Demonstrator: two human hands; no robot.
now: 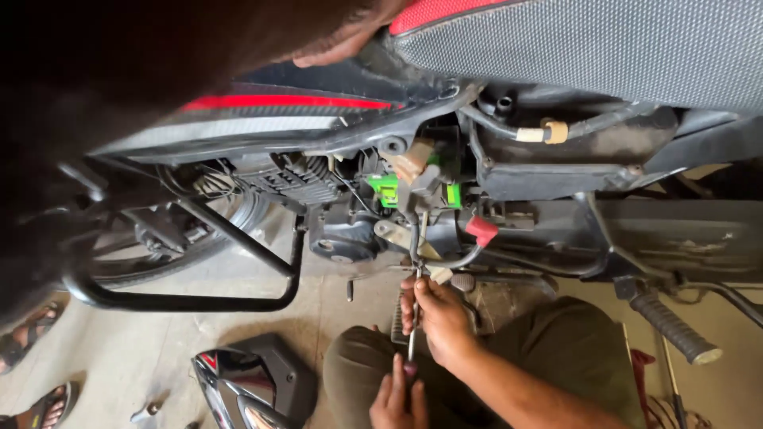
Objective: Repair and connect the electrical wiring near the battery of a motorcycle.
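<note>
I squat beside a black and red motorcycle point(318, 119) whose side cover is off. My right hand point(435, 316) grips the thin metal shaft of a screwdriver point(413, 338) near its upper end, just below the engine and a grey bracket point(391, 230). My left hand point(397, 395) holds the screwdriver's handle lower down, over my knee in olive trousers. The tool points up toward the wiring, where a green connector point(385, 189) and a red cap point(481, 230) show. Its tip is hidden behind my fingers.
Another person's hand point(338, 46) rests on the bike's top edge near the seat point(596, 48). A black crash guard point(199, 300) runs at the left. A removed black panel point(254, 381) lies on the floor. Sandalled feet point(36, 330) stand far left. A footrest point(675, 327) juts out at right.
</note>
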